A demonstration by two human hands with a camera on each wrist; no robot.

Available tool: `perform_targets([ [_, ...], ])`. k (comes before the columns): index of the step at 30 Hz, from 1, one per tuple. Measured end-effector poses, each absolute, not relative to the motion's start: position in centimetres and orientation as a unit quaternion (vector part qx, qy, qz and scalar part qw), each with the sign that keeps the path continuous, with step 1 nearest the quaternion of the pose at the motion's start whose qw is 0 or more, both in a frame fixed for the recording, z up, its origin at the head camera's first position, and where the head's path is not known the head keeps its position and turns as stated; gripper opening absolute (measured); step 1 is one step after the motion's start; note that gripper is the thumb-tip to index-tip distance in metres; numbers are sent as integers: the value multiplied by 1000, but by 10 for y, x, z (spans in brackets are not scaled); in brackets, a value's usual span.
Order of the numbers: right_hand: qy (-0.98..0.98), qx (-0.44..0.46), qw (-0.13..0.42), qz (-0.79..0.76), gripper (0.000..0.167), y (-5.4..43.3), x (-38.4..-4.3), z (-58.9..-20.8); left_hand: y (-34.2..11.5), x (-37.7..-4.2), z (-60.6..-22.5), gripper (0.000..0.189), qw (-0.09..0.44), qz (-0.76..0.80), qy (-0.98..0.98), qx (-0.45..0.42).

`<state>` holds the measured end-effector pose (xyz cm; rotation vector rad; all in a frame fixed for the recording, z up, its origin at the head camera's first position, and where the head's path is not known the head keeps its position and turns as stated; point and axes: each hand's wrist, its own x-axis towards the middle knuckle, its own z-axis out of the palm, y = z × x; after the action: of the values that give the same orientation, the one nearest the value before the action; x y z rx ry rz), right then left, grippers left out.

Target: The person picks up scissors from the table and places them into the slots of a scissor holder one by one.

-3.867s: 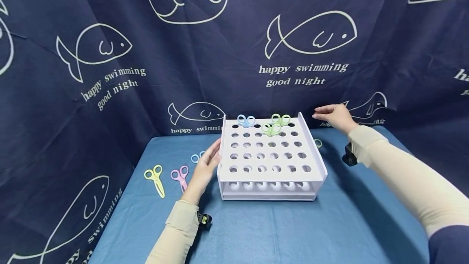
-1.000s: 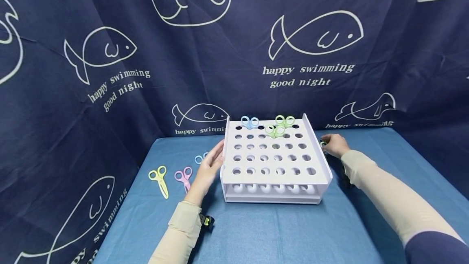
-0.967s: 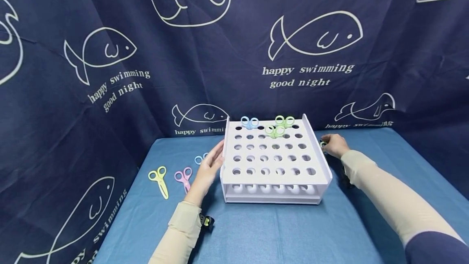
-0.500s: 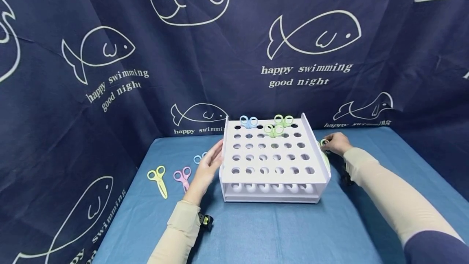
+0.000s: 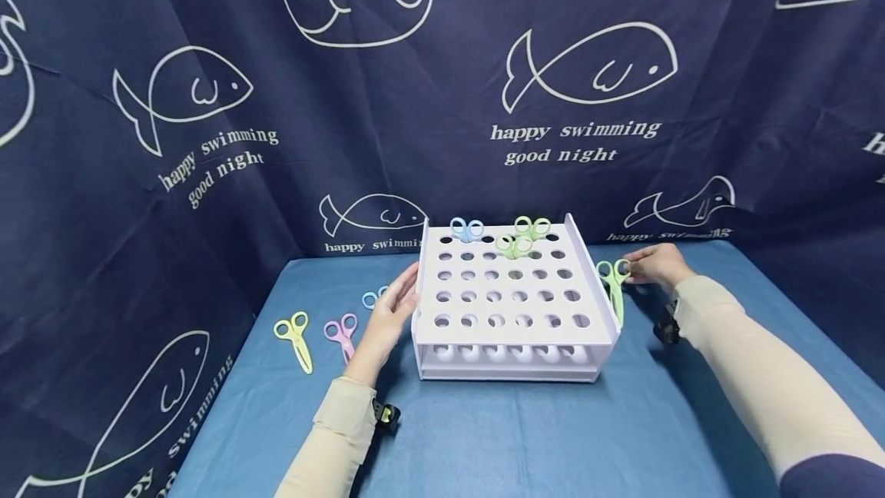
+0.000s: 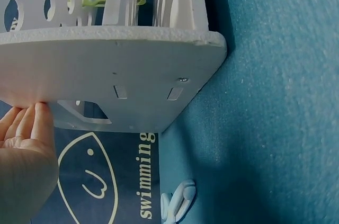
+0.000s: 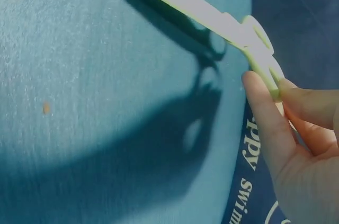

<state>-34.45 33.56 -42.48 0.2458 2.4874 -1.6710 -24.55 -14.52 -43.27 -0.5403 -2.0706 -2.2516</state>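
Observation:
A white rack (image 5: pixel 512 335) with rows of round holes stands mid-table. My left hand (image 5: pixel 390 313) rests on its left side; the left wrist view has the extended fingertips against the side panel (image 6: pixel 143 65). Beside the right wall, my right hand (image 5: pixel 660 263) pinches one handle loop of green scissors (image 5: pixel 617 298), blades pointing down. The right wrist view puts thumb and finger on that loop, with the scissors' shadow on the cloth. Blue scissors (image 5: pixel 467 237) and two green pairs, one at the back (image 5: pixel 531 235) and one in front (image 5: pixel 512 253), stand handles-up in the rack.
Yellow scissors (image 5: pixel 300 346) and pink scissors (image 5: pixel 345 340) lie left of the rack on the blue cloth (image 5: pixel 512 436). Another blue pair (image 6: pixel 183 203) lies partly hidden behind my left hand. A dark curtain (image 5: pixel 415 137) with fish drawings hangs behind.
My right hand came down beside the rack, took hold of the green scissors lying there, and has lifted them up with the blades hanging. The left hand stays at the rack's side.

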Motion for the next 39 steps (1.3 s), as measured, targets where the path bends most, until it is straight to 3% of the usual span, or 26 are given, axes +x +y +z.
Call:
perform_targets([
  [13,824,95,46,-556,41,346,-338,-415,-149,-247,-430,52,19,-717,-675,-171],
  [18,811,63,35,-581,28,348,-337,-412,-151,-247,-430,52,16,-717,-677,-164],
  [25,801,62,21,-595,28,335,-324,-396,-149,-246,-432,51,19,-715,-682,-152],
  [30,785,63,12,-617,12,338,-320,-388,-147,-245,-433,52,20,-716,-680,-155],
  [39,757,65,7,-650,32,350,-313,-377,-144,-245,-433,52,23,-716,-678,-164],
])
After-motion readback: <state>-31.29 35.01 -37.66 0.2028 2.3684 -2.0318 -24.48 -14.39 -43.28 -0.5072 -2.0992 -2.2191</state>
